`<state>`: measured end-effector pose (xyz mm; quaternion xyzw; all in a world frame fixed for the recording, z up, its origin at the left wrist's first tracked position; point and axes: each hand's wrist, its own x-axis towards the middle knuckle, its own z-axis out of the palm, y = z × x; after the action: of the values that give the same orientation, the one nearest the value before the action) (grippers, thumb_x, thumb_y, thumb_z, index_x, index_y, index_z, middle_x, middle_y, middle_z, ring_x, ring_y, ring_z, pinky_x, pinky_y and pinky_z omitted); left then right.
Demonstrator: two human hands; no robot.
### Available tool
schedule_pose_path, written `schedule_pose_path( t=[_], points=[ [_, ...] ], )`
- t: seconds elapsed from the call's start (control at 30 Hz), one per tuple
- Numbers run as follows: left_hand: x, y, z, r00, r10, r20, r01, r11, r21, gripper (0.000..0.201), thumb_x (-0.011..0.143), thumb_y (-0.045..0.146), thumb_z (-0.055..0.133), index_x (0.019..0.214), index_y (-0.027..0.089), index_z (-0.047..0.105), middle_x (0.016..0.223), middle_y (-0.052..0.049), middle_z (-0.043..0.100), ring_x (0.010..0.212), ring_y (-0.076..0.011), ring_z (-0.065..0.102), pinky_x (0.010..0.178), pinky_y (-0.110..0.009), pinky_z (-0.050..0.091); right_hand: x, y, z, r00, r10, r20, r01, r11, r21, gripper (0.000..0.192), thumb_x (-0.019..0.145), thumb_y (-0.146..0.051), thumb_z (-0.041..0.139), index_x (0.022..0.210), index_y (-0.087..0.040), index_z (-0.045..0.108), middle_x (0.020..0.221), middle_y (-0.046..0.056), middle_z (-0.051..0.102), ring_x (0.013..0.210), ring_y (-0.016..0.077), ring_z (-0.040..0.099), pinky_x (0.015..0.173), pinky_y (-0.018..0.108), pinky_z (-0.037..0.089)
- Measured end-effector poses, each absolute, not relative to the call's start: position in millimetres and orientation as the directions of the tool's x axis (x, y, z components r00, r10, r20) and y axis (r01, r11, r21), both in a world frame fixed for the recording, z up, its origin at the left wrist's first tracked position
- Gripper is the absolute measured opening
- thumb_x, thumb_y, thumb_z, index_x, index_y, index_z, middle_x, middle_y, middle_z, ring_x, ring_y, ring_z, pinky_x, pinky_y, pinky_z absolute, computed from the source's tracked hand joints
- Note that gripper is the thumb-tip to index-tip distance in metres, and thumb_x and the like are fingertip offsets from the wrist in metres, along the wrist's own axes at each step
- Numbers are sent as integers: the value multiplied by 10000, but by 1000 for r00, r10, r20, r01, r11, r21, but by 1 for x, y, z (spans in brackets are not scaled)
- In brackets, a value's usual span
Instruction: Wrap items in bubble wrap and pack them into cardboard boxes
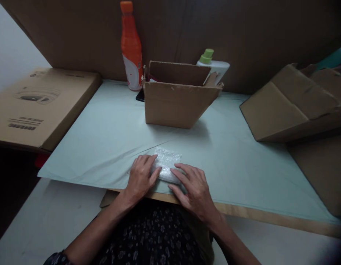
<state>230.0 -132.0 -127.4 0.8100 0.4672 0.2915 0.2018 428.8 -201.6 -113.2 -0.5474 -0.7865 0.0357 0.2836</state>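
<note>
Both hands press flat, fingers spread, on a bubble-wrapped packet [167, 164] near the table's front edge [253, 212] — left hand [141, 176] on its left end, right hand [192, 186] on its right — with an open cardboard box [177, 101] beyond and bare cloth between.

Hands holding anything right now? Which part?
Both hands press on a bubble-wrap packet lying flat on the table: left hand on its left end, right hand on its right near edge. Not lifted.
</note>
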Motion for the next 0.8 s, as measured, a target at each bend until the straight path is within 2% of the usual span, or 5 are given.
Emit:
schedule_pose_path(
  t=[0.1,0.23,0.47,0.67,0.8],
  points=[
    [231,-131,-127,298,917,265,573,-394,718,365,948,324,573,1282,176,582,1144,-113,652,1063,-257,608,947,-464,513,428,-194,-119,-268,888,374,845,403,-351,300,957,-236,587,1253,-238,639,1239,110,698,1131,292,631,931,480,493],
    [226,-152,-130,152,985,77,284,-119,951,582,948,375,572,1469,202,381,1336,-150,587,1128,-231,633,946,-420,551,427,-183,-126,-56,913,403,781,292,-553,265,977,-260,568,1224,-225,656,1122,96,750,1005,262,685,862,445,536],
    [229,-163,-120,286,945,-162,73,147,986,744,961,342,506,1584,156,143,1281,-150,645,1138,-222,656,974,-380,544,417,-193,-118,-39,959,280,593,248,-766,211,935,-305,615,1113,-237,706,1106,89,744,1028,251,688,905,428,567],
    [236,-164,-113,384,916,-115,22,115,993,814,907,255,600,1595,181,172,1309,-146,639,1085,-211,658,954,-357,541,436,-192,-103,-88,985,149,507,173,-844,621,836,-359,728,1413,-232,536,1314,126,660,1087,260,684,922,412,582],
    [235,-160,-114,493,867,-75,221,-42,974,773,902,279,614,1586,237,256,1303,-128,634,1064,-219,654,837,-319,575,439,-184,-87,-157,985,74,462,139,-876,166,853,-278,674,1001,-210,708,909,43,739,819,197,683,740,300,568]
  ],
)
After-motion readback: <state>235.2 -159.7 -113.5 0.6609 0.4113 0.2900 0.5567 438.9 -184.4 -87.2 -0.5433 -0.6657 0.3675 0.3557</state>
